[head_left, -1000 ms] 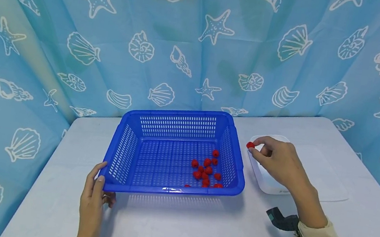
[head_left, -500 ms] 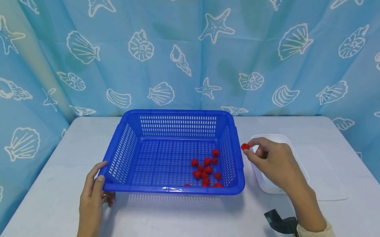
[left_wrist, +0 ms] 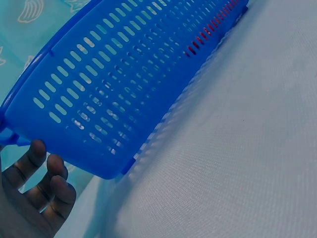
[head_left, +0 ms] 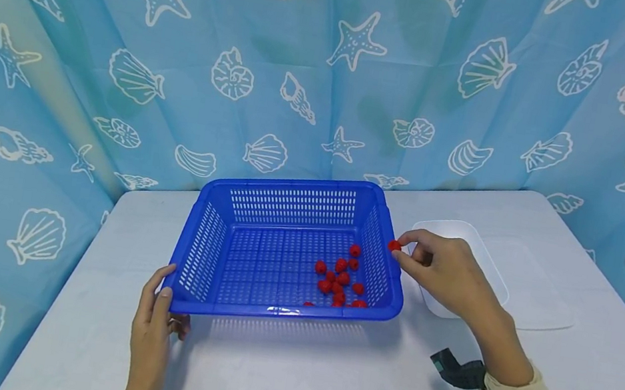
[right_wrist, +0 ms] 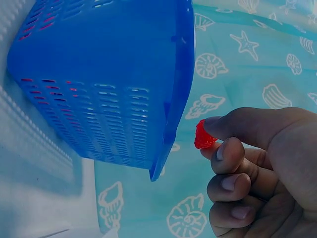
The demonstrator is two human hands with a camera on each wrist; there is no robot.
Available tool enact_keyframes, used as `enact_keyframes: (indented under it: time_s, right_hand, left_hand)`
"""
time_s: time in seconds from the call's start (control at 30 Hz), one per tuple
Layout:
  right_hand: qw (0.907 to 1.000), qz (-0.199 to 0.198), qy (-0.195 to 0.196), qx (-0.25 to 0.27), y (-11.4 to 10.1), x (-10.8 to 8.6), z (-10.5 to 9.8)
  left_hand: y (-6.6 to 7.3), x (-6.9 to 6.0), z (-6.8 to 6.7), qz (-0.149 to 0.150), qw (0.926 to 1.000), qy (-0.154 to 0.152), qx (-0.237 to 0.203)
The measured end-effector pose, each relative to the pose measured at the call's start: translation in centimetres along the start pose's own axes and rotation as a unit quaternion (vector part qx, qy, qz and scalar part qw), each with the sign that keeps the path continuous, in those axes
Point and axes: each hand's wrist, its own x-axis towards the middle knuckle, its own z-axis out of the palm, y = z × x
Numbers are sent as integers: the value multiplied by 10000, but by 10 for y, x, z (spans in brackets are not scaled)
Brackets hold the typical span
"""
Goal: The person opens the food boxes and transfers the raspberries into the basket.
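A blue slotted plastic basket (head_left: 246, 312) stands on the table, with several red raspberries (head_left: 339, 280) lying toward its right side. At the basket's near left corner, my left hand (head_left: 152, 326) holds the rim; in the left wrist view its fingertips (left_wrist: 63, 191) curl beside the outer wall. My right hand (head_left: 453, 270) pinches one raspberry (right_wrist: 204, 135) between thumb and index finger. In the head view that raspberry overlaps the basket's right rim, while the right wrist view shows it just apart from the rim. Its other fingers are curled inward.
A white shallow container (head_left: 486, 265) sits right of the basket, partly hidden under my right hand and wrist. Beside it lies a clear flat lid (head_left: 539, 300). A blue shell-patterned curtain (head_left: 299, 119) hangs behind the white table (head_left: 285, 379).
My right hand has carried the raspberry left and slightly toward me, from over the white container to the basket's right rim. The left hand and basket stay in place.
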Motion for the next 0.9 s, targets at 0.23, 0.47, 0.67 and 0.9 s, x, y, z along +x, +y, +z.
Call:
enact_keyframes:
  time_s: [0.23, 0.47, 0.67, 0.9]
  right_hand:
    - [9997, -212, -28, 81, -2, -1, 3]
    - [9987, -491, -93, 72, 3, -2, 2]
    - [9997, 16, 239, -54, 13, -15, 1]
    - [9944, 581, 762, -451, 54, -56, -8]
  left_hand:
    - [1, 0, -1, -18, 10000, -16, 7]
    - [1, 0, 4, -10, 10000, -69, -19]
    - [1, 0, 7, -2, 9998, -190, -10]
    - [-13, -2, -17, 271, 9958, 376, 793]
